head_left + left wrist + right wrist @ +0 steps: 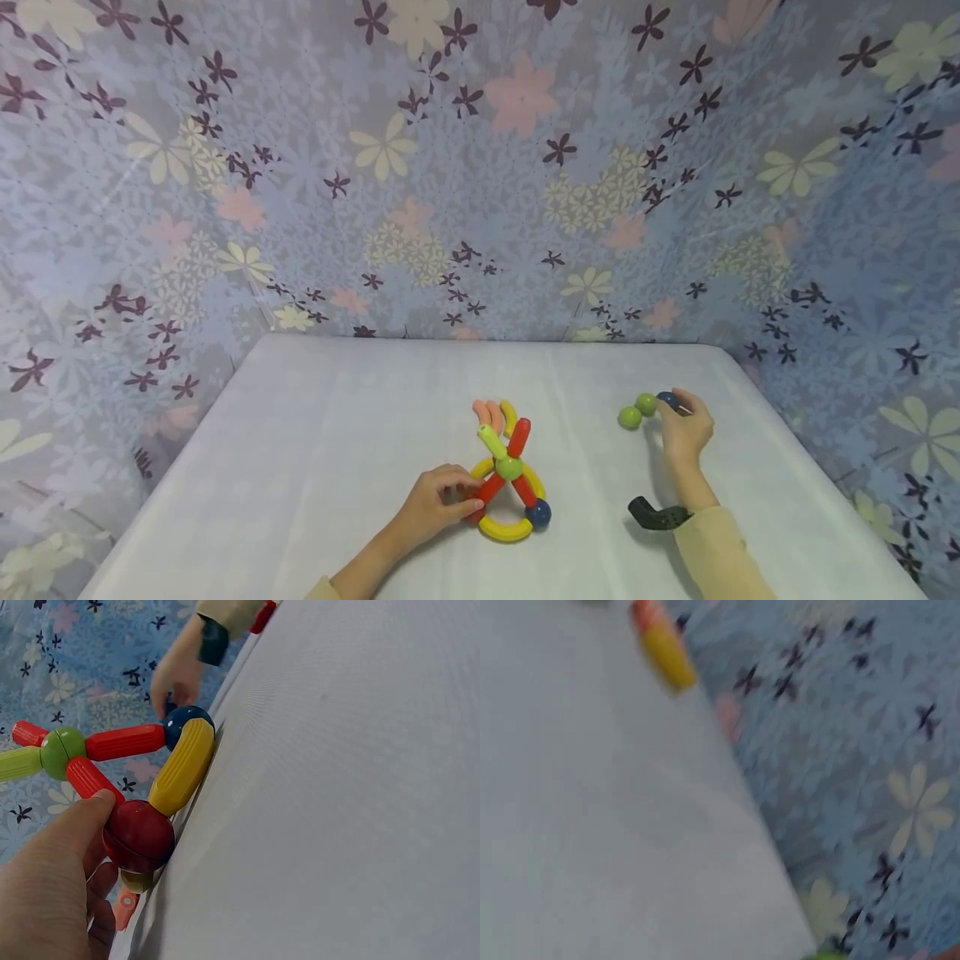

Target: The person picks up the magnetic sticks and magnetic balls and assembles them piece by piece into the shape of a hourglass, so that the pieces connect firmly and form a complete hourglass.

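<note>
Floral cloth in pale blue hangs behind and beside you, and a white cloth-covered table [337,433] spreads below your hands.

From the head camera, your left hand [435,504] rests at the near left side of a built figure of smooth plastic rods and balls [508,482], its fingertips curled onto the red rod and dark red ball at that corner. Past those fingertips the figure fans out: a green ball at the hub, red and lime rods crossing it, a curved yellow rod and a dark blue ball along the near edge, pink and yellow curved pieces at the far end. Your right hand [684,429] lies well apart to the right, fingers bent round a loose dark blue ball [667,400]. Two loose green balls [637,411] sit just left of those fingers, touching each other.

From the left wrist camera, your thumb [86,817] presses the dark red ball [139,836], with the curved yellow rod [181,766] running from it to the blue ball beyond.

The right wrist camera is blurred; it shows only table, cloth and a yellow piece, no fingers.

Judging by this, most of the figure is joined, and the three loose balls are left to add.
</note>
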